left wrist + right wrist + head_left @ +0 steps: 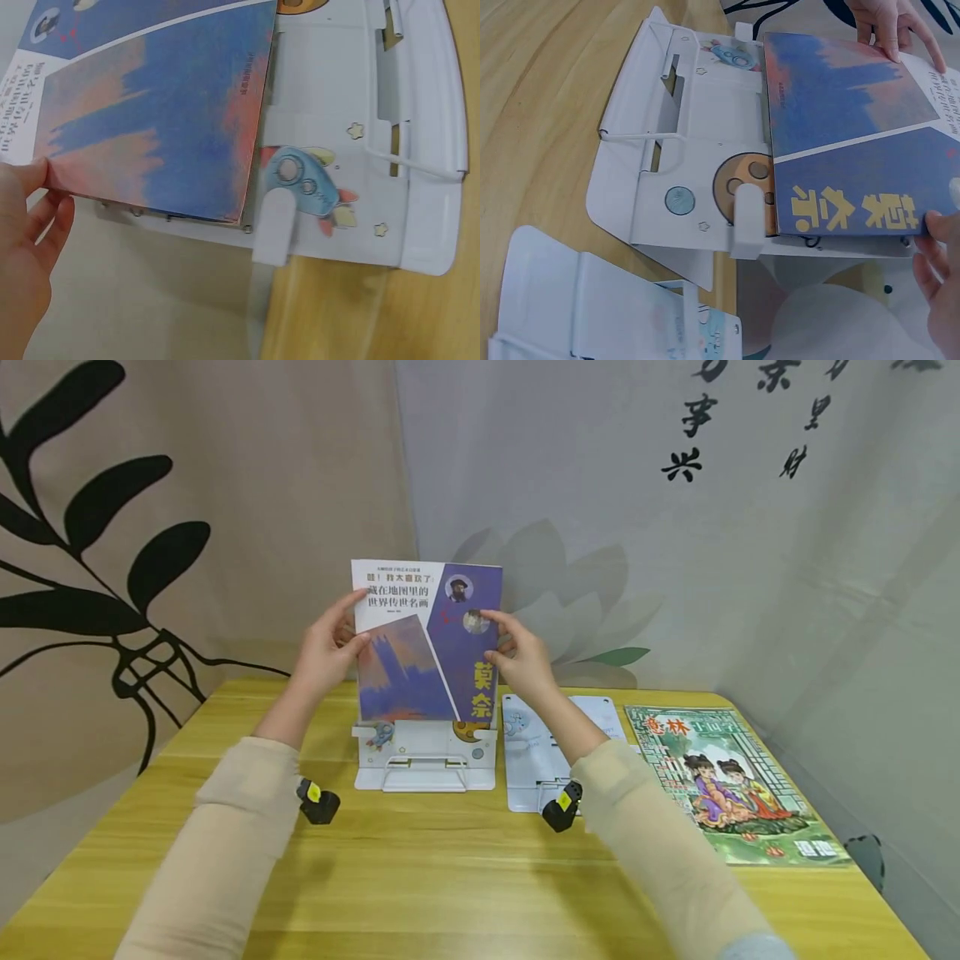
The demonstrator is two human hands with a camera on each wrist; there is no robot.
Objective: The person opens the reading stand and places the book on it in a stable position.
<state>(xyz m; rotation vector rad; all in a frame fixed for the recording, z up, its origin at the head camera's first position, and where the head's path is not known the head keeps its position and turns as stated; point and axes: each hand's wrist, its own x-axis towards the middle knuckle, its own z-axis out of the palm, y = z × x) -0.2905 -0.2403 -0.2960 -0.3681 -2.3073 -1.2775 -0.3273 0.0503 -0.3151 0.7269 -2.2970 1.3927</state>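
A thin paperback book with a purple and white cover stands upright above the table, between the two hands. My left hand pinches its left edge, thumb on the front cover. At the right edge, my right hand grips it, with the thumb and index finger on the cover. Behind and below the book is a white book stand printed with a rocket and a moon. The book's lower edge lies just above the stand's white hooks, leaning close to the back plate.
A second white stand lies flat on the wooden table, right of the first. Further right lies a green illustrated magazine. A printed curtain hangs behind the table. Each wrist carries a small black device.
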